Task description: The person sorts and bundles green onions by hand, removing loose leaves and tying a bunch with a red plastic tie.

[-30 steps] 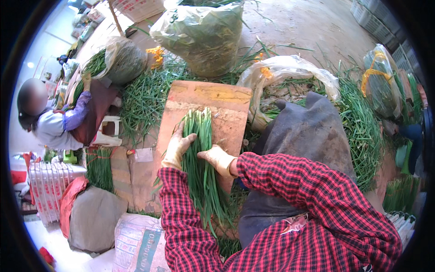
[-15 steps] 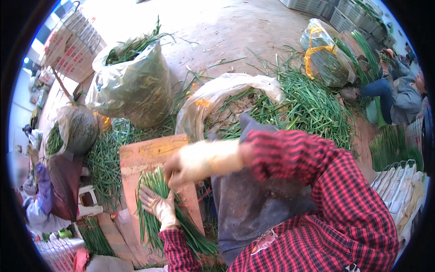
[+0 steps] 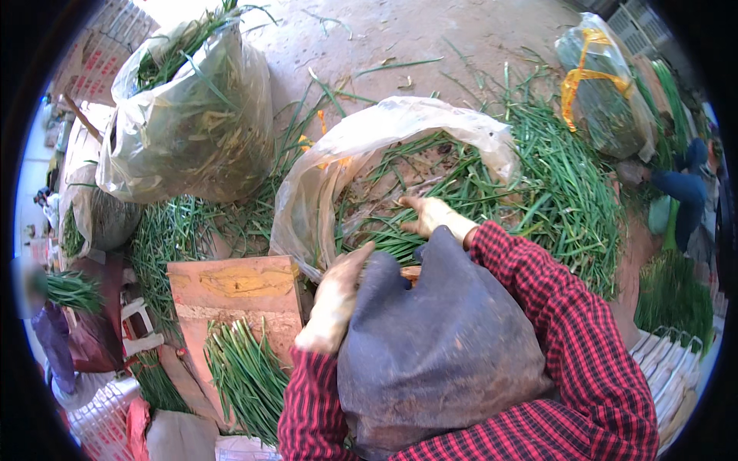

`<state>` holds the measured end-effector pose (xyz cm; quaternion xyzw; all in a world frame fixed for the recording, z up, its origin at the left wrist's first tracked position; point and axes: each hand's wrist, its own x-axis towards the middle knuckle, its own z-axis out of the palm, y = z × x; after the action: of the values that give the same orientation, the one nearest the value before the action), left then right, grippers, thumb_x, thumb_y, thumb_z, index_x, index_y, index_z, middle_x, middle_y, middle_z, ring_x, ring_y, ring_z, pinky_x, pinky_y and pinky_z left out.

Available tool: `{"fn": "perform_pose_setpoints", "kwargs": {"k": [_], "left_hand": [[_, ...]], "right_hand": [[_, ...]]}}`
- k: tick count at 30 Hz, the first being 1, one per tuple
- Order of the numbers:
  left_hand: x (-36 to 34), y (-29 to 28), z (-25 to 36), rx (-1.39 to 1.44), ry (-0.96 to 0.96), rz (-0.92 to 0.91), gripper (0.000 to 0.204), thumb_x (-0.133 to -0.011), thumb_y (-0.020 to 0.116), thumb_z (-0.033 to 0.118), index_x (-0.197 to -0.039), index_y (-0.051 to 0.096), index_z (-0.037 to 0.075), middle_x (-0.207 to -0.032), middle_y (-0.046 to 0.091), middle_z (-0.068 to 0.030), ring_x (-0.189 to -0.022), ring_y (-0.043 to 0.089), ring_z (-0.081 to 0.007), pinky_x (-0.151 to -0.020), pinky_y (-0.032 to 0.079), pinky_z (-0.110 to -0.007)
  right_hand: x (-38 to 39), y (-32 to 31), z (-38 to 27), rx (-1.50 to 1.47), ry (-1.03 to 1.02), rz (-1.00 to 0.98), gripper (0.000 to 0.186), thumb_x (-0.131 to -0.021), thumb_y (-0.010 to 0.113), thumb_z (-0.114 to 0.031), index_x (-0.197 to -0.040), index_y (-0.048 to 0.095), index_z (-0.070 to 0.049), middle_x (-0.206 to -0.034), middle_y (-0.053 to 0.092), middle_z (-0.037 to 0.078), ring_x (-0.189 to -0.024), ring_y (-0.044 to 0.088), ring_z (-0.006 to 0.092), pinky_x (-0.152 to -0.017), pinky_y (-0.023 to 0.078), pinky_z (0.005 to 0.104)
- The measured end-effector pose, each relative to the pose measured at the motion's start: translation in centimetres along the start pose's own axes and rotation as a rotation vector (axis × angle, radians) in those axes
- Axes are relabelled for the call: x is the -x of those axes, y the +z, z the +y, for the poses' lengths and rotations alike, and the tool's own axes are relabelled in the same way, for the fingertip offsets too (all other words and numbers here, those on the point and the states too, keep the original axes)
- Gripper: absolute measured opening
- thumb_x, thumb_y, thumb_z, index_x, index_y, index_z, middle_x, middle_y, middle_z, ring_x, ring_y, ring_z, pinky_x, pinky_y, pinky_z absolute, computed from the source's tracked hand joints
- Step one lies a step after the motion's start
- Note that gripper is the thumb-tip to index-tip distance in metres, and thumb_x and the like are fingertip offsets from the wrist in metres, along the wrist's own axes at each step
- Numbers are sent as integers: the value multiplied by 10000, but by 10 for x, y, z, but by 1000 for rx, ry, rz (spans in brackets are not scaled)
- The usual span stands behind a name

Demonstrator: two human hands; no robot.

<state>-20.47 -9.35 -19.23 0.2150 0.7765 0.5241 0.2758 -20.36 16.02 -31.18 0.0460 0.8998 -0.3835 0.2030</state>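
My left hand [image 3: 332,303], in a cream glove with bare fingertips, is beside the dark apron [image 3: 446,361] over my lap. Its visible fingers stretch forward; the others are hidden. My right hand [image 3: 440,218], gloved alike, reaches over the apron, thumb and fingers apart, above cut green stalks [image 3: 392,240]. These lie inside the rolled-open clear plastic bag [image 3: 369,127]. To the left of my left hand, a bundle of long green stalks [image 3: 247,376] rests on a slanted wooden board [image 3: 238,288], with neither hand on it.
Loose stalks [image 3: 569,177] cover the floor on the right. A full clear bag [image 3: 192,115] stands at far left, and a bag tied with orange tape [image 3: 603,92] at far right. Plastic crates [image 3: 673,384] stand at right. Another person's purple sleeve [image 3: 58,346] shows at the left edge.
Both hands have left the stalk bundle on the board. The left moved right beside the apron; the right reached out to the open bag. The view has shifted.
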Motion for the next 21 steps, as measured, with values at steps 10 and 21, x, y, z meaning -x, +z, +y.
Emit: {"fn": "perform_pose_setpoints", "kwargs": {"k": [10, 21], "left_hand": [[24, 55, -136, 257, -642, -256, 210, -906, 570, 237, -907, 656, 45, -799, 660, -72, -735, 605, -153, -678, 493, -292], [23, 49, -151, -118, -618, -307, 234, -916, 562, 257, -904, 658, 44, -793, 657, -58, -729, 592, -133, -654, 491, -282]], "right_hand": [[0, 91, 32, 794, -260, -65, 681, -847, 540, -291, -1470, 311, -140, -1484, 373, 103, -1368, 352, 268, -1137, 220, 479], [-37, 78, 29, 684, -138, -160, 241, -865, 513, -141, -1088, 593, -97, -863, 696, 102, -840, 693, 289, -747, 520, 435]]}}
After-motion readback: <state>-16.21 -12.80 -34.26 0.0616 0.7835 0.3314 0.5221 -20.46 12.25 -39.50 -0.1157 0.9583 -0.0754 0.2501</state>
